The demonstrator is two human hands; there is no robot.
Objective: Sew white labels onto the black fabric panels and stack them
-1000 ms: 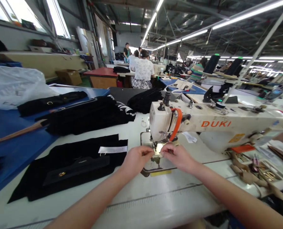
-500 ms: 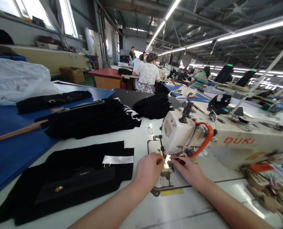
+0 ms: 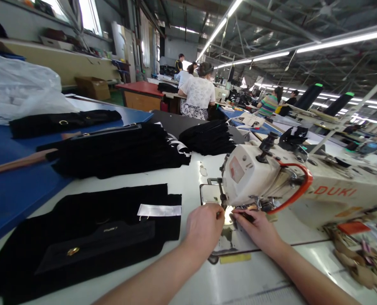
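Note:
Both hands are at the needle area of a white sewing machine (image 3: 251, 173) with an orange-red guard. On the left of the lit needle, my left hand (image 3: 205, 224) has its fingers curled in a pinch; whatever it holds is too small to make out. My right hand (image 3: 260, 228) pinches from the other side, with a small dark thing partly hidden under its fingers. A bright lamp spot lights the metal needle plate (image 3: 224, 245) between them. Left of my left hand lies a flat black fabric piece (image 3: 112, 207) bearing a white label (image 3: 159, 210) and a gold clasp.
Behind the flat piece is a stack of black fabric pieces (image 3: 118, 152), with another black pile (image 3: 207, 137) beside it. A plastic bag (image 3: 20, 89) sits on the blue table at left. Tan strips (image 3: 350, 258) and tools lie at far right. Several people sit farther back.
The view has shifted slightly, so the machine appears farther right. Both hands keep their pinched pose at the needle, and the black fabric piece lies as before.

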